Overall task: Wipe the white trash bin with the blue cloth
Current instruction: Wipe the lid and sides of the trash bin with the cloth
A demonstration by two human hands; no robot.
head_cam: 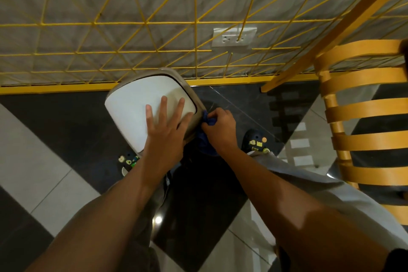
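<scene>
The white trash bin [132,108] stands on the dark floor just in front of a yellow wire fence, seen from above. My left hand [165,130] lies flat on its lid with the fingers spread. My right hand [218,128] is closed on the blue cloth [207,132] and presses it against the bin's right side. Most of the cloth hangs below my hand, partly hidden by it.
A yellow wire fence [154,24] runs along the grey wall, with a wall socket [234,37] behind it. A wooden slatted chair [362,117] stands at the right. My feet in dark shoes [256,141] are on the black and white tiled floor.
</scene>
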